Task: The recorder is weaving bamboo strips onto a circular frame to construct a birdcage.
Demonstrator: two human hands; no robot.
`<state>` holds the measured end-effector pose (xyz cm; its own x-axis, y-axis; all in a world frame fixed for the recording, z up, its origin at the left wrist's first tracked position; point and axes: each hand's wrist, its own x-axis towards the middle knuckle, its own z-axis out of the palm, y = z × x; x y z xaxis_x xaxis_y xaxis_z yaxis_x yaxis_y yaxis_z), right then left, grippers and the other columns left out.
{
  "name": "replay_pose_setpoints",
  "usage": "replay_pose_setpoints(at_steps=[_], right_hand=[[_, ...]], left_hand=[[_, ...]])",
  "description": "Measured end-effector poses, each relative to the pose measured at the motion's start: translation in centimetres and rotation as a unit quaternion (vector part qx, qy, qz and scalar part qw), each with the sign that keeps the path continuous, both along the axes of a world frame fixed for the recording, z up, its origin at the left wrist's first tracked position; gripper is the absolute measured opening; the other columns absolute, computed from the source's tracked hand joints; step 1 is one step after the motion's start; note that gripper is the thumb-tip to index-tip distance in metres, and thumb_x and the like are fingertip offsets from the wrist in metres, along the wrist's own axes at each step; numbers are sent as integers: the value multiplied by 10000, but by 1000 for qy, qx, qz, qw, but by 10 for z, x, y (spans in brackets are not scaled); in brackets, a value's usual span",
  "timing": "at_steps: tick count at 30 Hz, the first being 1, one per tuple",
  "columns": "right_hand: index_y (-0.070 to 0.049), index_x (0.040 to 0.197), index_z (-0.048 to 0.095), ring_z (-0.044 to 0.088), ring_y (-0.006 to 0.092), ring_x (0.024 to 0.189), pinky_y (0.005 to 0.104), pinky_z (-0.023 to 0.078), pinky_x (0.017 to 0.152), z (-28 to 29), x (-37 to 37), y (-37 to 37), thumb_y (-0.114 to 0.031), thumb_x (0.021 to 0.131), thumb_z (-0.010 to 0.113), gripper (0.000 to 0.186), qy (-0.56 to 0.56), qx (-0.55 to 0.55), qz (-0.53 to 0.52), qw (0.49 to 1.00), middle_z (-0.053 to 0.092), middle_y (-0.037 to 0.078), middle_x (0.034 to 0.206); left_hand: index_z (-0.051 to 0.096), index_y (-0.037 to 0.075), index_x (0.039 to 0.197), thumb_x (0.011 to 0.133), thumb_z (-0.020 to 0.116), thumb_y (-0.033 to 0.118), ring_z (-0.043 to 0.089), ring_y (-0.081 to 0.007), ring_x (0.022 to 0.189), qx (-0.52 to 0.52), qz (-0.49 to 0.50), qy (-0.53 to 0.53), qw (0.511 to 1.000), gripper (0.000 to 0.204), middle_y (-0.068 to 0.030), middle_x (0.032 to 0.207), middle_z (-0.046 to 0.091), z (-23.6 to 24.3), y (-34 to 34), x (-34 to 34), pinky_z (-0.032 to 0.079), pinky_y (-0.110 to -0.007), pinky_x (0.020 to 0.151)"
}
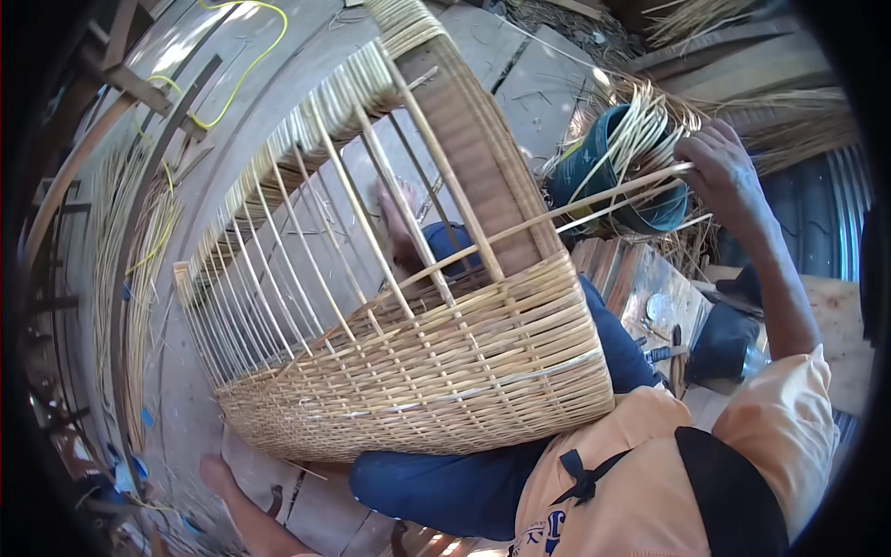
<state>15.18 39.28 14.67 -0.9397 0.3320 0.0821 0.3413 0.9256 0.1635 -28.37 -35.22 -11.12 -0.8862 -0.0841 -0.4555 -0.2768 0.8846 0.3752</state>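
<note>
Head view: one half-woven cane basket lies tilted across the person's lap, its base tightly woven and its many bare upright stakes fanning toward the upper left. The right hand pinches one long cane strip, fingers closed on it. The left hand sits inside the basket behind the stakes; its grip cannot be told. One dark bucket of strips stands just beside the right hand.

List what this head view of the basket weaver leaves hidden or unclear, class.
- Left hand: behind the half-woven basket's upright stakes; grip unclear.
- Right hand: seen from the back on a cane strip; fingertips hidden.
- Blue bucket: contents masked by cane strips.
- Tools on the boards: too small.
</note>
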Motion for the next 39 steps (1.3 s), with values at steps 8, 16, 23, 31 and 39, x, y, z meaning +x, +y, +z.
replay_pose_setpoints(at_steps=[8,16,23,31,39], right_hand=[[-8,912,582,544,178,769,304,431,734,2,13,-7,-131,819,651,169,101,-177,-118,972,571,68,775],[-19,879,608,542,66,738,231,428,655,-16,2,-14,-88,817,655,104,178,-327,-115,921,581,5,753],[-81,869,583,563,242,833,382,415,815,-72,-43,-54,-51,662,701,241,153,-181,71,969,568,62,814],[-13,1329,354,474,199,1091,321,414,944,-138,20,-46,-142,786,704,659,397,-600,-258,645,455,141,1258],[-1,883,594,552,128,595,265,447,568,-149,38,-36,-288,959,470,323,237,-829,-226,453,558,35,633]], left_hand=[[580,-5,1123,926,479,235,518,-343,1093,99,-339,111,929,327,-192,1177,562,40,260,93,358,-410,968],[613,-23,829,914,477,264,534,-409,591,-128,-211,312,917,329,-231,703,596,-26,222,57,424,-460,555],[643,20,875,908,456,336,621,-329,735,-476,-283,174,814,369,-198,788,637,20,11,8,474,-451,628],[580,-44,1050,936,442,292,538,-374,979,-130,-277,261,916,380,-211,1059,578,31,242,78,414,-459,844],[606,-21,866,942,371,360,569,-417,704,-80,-245,206,944,454,-250,732,592,55,325,118,417,-495,664]])
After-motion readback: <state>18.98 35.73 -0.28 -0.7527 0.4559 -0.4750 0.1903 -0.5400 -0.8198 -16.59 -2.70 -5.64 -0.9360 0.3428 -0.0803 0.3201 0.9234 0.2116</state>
